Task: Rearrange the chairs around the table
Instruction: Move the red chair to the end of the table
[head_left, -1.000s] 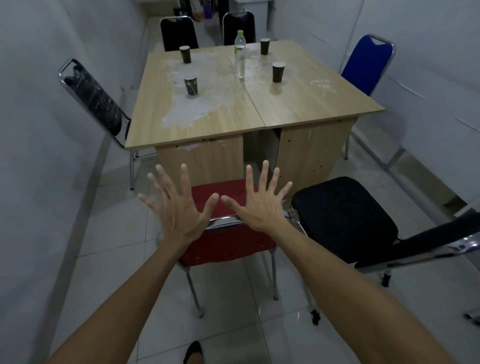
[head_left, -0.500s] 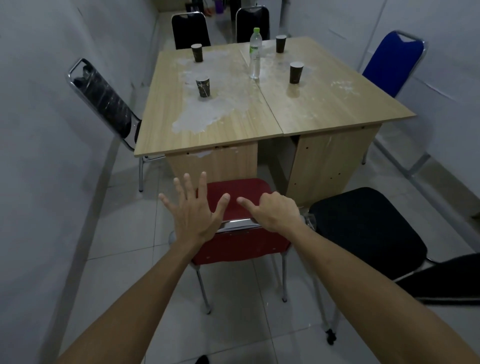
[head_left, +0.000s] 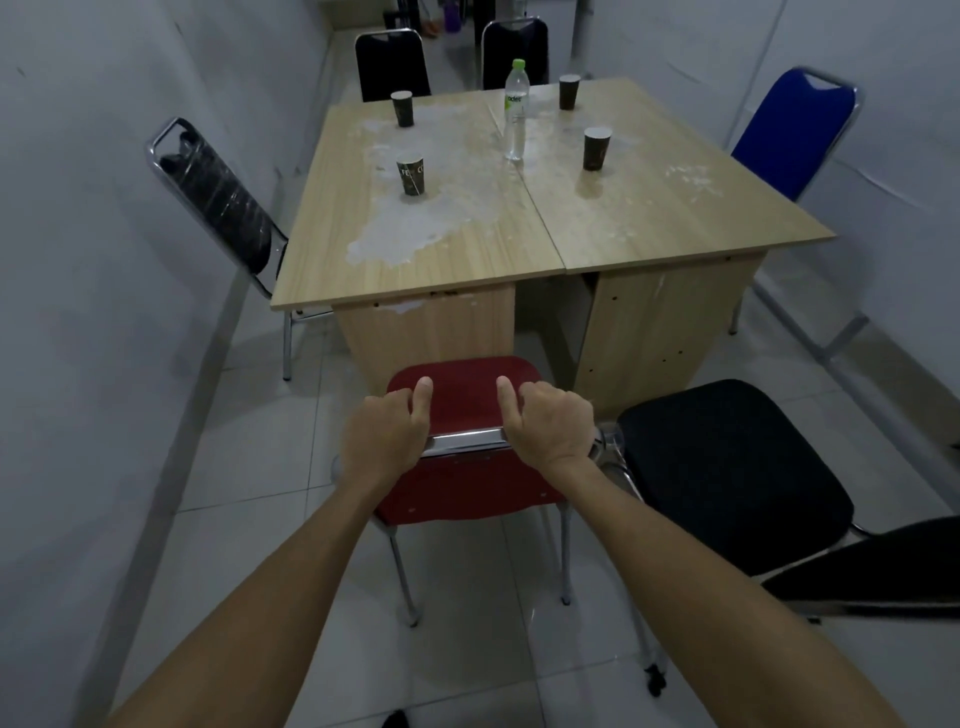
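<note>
A red chair (head_left: 467, 488) with a chrome top rail stands just in front of me, its seat facing the wooden table (head_left: 519, 234). My left hand (head_left: 387, 434) grips the left end of the backrest rail, thumb lying over the red pad. My right hand (head_left: 553, 421) grips the right end the same way. A black chair (head_left: 727, 467) stands close on the right of the red one. Another black chair (head_left: 218, 202) sits at the table's left side against the wall, a blue chair (head_left: 789, 135) at its right side, and two black chairs (head_left: 392, 65) at the far end.
Several dark paper cups (head_left: 411, 176) and a water bottle (head_left: 515, 117) stand on the stained table top. Grey walls run close along both sides. The floor is pale tile, with a narrow strip between the table and each wall.
Both hands, spread open above the red chair's backrest a second ago, have come down and closed on its chrome rail. The view has shifted closer and slightly right.
</note>
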